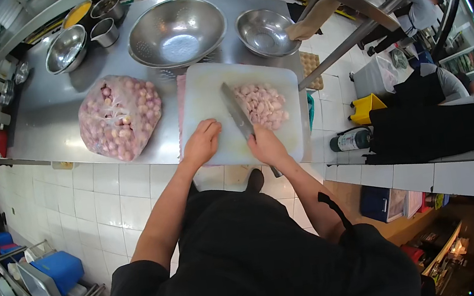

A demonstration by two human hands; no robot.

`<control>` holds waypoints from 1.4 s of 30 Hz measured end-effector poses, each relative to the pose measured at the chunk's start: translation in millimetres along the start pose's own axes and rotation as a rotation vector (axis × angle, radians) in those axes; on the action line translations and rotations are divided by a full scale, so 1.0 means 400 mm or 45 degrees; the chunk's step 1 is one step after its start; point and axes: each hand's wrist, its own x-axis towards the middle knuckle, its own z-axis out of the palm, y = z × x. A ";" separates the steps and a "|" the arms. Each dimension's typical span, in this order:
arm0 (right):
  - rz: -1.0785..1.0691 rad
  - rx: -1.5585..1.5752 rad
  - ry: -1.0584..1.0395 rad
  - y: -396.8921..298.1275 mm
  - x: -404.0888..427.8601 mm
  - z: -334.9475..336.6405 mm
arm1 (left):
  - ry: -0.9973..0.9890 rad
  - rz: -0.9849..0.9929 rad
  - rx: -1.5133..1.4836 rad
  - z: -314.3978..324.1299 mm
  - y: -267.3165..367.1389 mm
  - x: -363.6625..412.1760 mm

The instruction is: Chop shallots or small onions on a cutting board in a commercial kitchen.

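My right hand grips the handle of a chef's knife. The blade lies at a slant over the white plastic cutting board, its tip pointing away from me. Right along the blade sits a heap of peeled shallots or garlic cloves, pale pink. My left hand is at the board's near left part, apart from the knife, fingers curled; its palm side is hidden. Left of the board, a clear plastic bag bulges with small purplish shallots or similar bulbs and is torn at the top.
A large steel colander and a smaller steel bowl stand behind the board. Stacked bowls and steel pots occupy the back left of the steel table. A metal post rises at right. Other people are farther off.
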 end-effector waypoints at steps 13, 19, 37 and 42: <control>0.001 -0.092 -0.041 -0.128 0.029 0.062 | -0.018 0.065 -0.031 -0.014 0.017 0.012; 0.038 -0.072 -0.014 -0.151 0.027 0.066 | -0.049 0.073 -0.012 -0.015 0.008 0.006; 0.000 -0.084 -0.095 -0.145 0.062 0.053 | -0.038 0.069 0.017 -0.019 0.009 0.001; 0.035 0.009 -0.180 -0.088 0.081 0.077 | -0.027 0.072 0.018 -0.013 0.012 0.010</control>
